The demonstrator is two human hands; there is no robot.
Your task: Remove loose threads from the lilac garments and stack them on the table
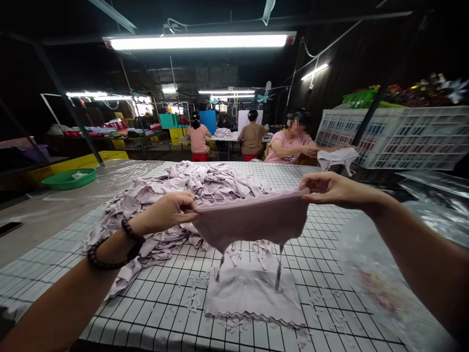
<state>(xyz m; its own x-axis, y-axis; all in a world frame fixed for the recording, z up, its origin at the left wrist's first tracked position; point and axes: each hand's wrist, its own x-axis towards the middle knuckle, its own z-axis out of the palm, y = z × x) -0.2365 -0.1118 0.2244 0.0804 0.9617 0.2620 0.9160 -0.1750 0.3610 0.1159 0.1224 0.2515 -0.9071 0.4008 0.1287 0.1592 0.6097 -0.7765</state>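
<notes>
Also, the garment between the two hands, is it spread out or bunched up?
The garment is spread: left hand and right hand hold its upper edge taut, straps hanging below.

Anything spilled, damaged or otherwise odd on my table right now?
Small pale scraps litter the checked cloth on both sides of the flat garment, like loose trimmings. The heaped garments lie tangled. I see no tear in the held garment, stretched between your left hand and right hand.
</notes>
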